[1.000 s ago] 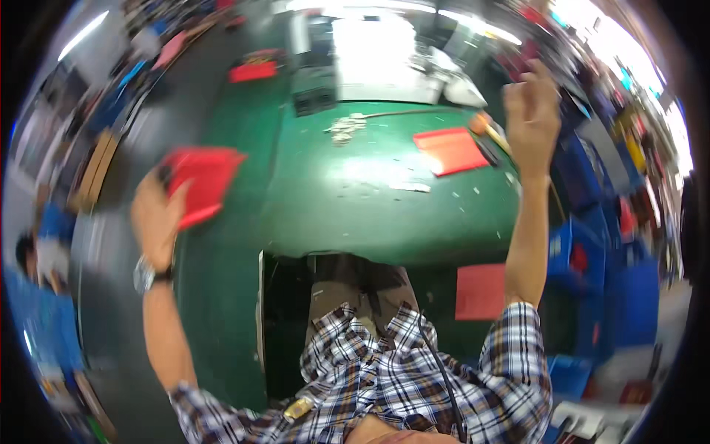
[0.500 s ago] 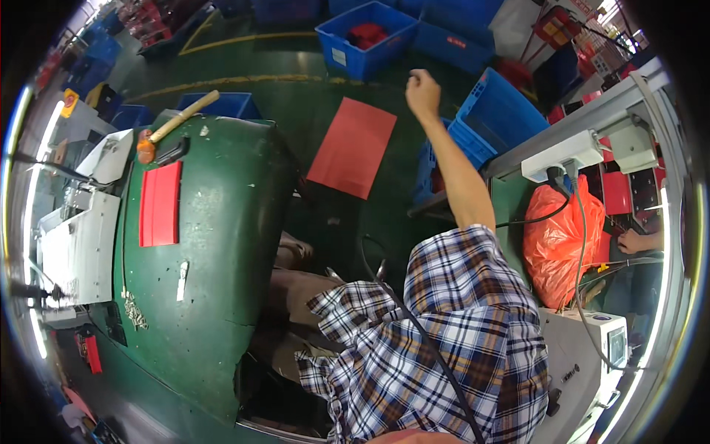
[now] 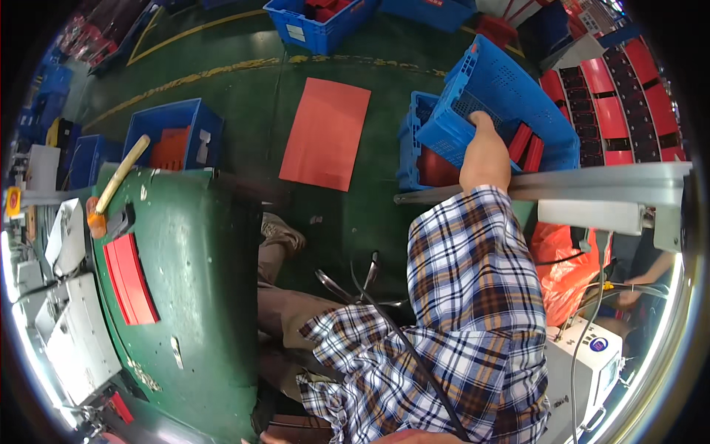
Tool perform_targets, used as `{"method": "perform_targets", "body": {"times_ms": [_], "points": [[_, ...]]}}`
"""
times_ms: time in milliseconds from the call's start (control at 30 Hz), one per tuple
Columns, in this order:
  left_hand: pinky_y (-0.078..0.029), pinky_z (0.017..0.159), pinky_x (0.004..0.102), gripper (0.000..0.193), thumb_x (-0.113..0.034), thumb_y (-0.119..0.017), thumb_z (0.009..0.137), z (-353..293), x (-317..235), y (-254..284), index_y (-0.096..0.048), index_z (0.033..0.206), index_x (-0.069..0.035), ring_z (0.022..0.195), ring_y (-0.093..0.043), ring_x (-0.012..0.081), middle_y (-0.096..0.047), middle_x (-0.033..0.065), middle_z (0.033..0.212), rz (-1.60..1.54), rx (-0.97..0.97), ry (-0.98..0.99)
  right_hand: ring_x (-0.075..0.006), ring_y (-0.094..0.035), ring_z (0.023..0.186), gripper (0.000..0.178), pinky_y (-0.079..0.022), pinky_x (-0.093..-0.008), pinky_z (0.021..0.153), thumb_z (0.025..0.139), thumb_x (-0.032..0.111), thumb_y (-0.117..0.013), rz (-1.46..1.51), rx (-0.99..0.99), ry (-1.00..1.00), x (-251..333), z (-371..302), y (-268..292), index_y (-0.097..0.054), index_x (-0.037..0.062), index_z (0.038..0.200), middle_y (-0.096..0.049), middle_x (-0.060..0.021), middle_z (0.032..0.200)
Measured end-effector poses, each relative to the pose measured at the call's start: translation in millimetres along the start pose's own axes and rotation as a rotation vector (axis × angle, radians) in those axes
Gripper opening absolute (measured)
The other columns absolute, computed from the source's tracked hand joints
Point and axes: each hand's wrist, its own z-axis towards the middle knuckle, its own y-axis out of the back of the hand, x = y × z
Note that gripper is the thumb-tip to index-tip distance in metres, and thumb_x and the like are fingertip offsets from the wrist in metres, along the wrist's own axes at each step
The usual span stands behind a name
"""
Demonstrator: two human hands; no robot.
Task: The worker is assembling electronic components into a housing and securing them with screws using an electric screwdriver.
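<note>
Red pieces (image 3: 521, 140) are lying inside a tilted blue crate (image 3: 510, 78). Through the head view, I am seeing the right hand (image 3: 484, 127) hanging inside that crate, left of the pieces; its fingers are hiding, so I cannot tell whether they are grasping anything. Of the left hand (image 3: 275, 439), only a sliver is showing at the lower edge, its state unreadable. A red sheet (image 3: 325, 135) is lying on the floor (image 3: 392, 185).

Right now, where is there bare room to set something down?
Mostly bare: the green bench between the red panel and the bench's right edge; the floor between the red sheet and the partly hidden blue crate. Crowded: around the hammer, and the larger blue crate, with red pieces and the right hand.
</note>
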Motion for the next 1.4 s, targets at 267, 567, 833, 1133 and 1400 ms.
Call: {"method": "perform_targets", "body": {"times_ms": [267, 567, 833, 1133, 1400], "points": [[-0.047, 0.105, 0.0473, 0.075, -0.03, -0.076, 0.088, 69.6, -82.9, -27.6, -0.047, 0.152, -0.002, 0.125, -0.059, 0.0394, -0.062, 0.0223, 0.136, -0.159, 0.088, -0.145, -0.0344, -0.061, 0.124, 0.05, -0.04, -0.0381, 0.108, 0.106, 0.035, -0.037, 0.556, -0.144, -0.261, -12.2, 43.9, 55.1, -0.064, 0.002, 0.133, -0.066, -0.0236, 0.135], [-0.044, 0.11, 0.0485, 0.081, -0.023, -0.079, 0.085, 83.1, -96.4, -18.2, -0.043, 0.155, -0.004, 0.131, -0.055, 0.0397, -0.059, 0.0215, 0.142, -0.15, 0.148, -0.15, -0.0434, -0.066, 0.12, 0.043, -0.05, -0.0491, 0.102, 0.099, 0.008, -0.043, -0.457, -0.26, -0.126, -101.1, 91.5, 54.6, -0.061, 0.011, 0.138, -0.07, -0.0255, 0.127], [-0.042, 0.115, 0.0495, 0.088, -0.017, -0.081, 0.083, 91.6, -118.3, -14.0, -0.039, 0.158, -0.005, 0.137, -0.052, 0.04, -0.056, 0.0208, 0.148, -0.026, 0.178, 0.026, -0.0417, -0.064, 0.125, 0.047, -0.047, -0.0469, 0.108, 0.103, 0.022, -0.036, -0.609, -0.073, -0.262, -117.8, 118.4, 57.1, -0.062, 0.0133, 0.141, -0.068, -0.025, 0.133], [-0.04, 0.119, 0.0495, 0.099, -0.001, -0.081, 0.076, 84.7, -98.7, -24.8, -0.035, 0.163, -0.012, 0.144, -0.046, 0.0426, -0.048, 0.02, 0.157, -0.089, 0.185, 0.143, -0.0414, -0.064, 0.123, 0.043, -0.048, -0.047, 0.105, 0.102, 0.026, -0.038, -0.872, 0.193, -0.091, -113.9, 131.3, 51.5, -0.065, 0.0096, 0.131, -0.071, -0.0254, 0.125], [-0.045, 0.115, 0.0492, 0.095, 0.006, -0.08, 0.072, 73.0, -73.4, -50.1, -0.041, 0.158, -0.007, 0.138, -0.052, 0.0445, -0.05, 0.0238, 0.152, -0.029, 0.199, 0.159, -0.0422, -0.067, 0.113, 0.042, -0.05, -0.0491, 0.096, 0.104, 0.03, -0.036, -0.895, 0.239, 0.091, -66.0, 111.7, 40.3, -0.064, 0.0118, 0.13, -0.073, -0.0227, 0.117]]}}
